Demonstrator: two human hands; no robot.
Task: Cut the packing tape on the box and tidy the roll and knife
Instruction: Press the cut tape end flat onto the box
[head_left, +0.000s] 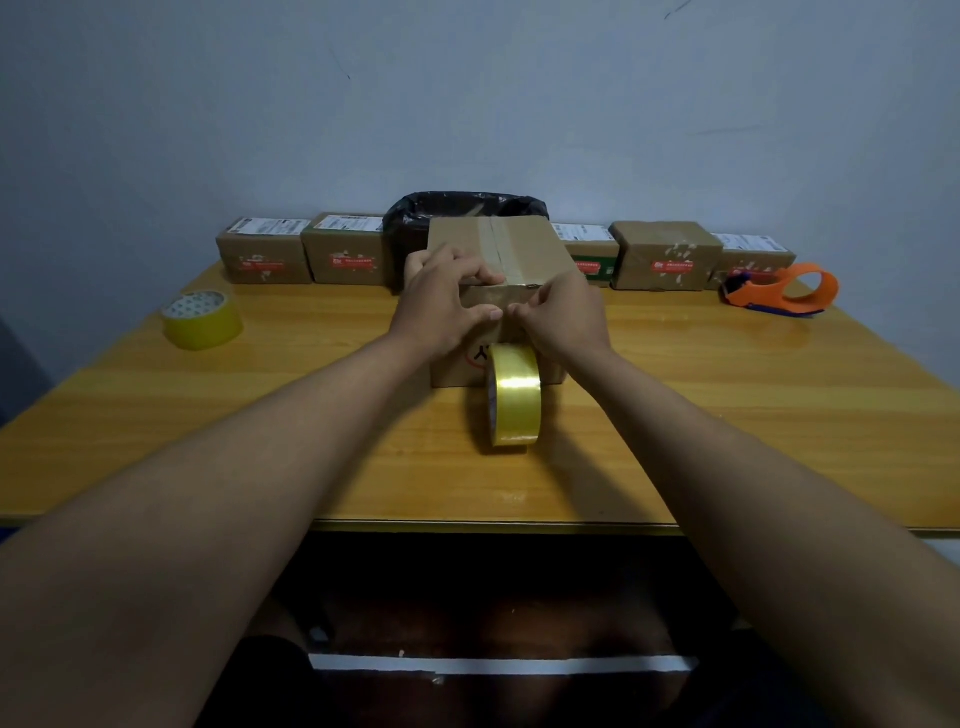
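On the middle of the wooden table (675, 415) a cardboard box (524, 249) is seen, with a strip of tape (493, 249) running along the top seam and down the near face. Both hands are pressed on the upper front edge of this box. The left hand (441, 306) is laid flat over the corner, with its fingers curled and its thumb pointing to the right. The right hand (563, 317) is bent, and its fingertips seem to pinch or press the tape at the edge. No knife can be seen in either hand; whether something small is held cannot be told.

A yellow roll (514, 395) is standing on its edge just in front of the box, below the hands, and it appears to be joined to the box by the strip. It is judged light and stiff, but it may roll easily, so it should be taken through the core or across its two flat sides. The strip itself is thin, sticky and easily wrinkled, so it is better kept tight while it is cut. The box is probably light and may slide on the smooth table if it is not held.

Further off, a second roll (202, 319) lies at the left and an orange dispenser (784, 291) at the right.
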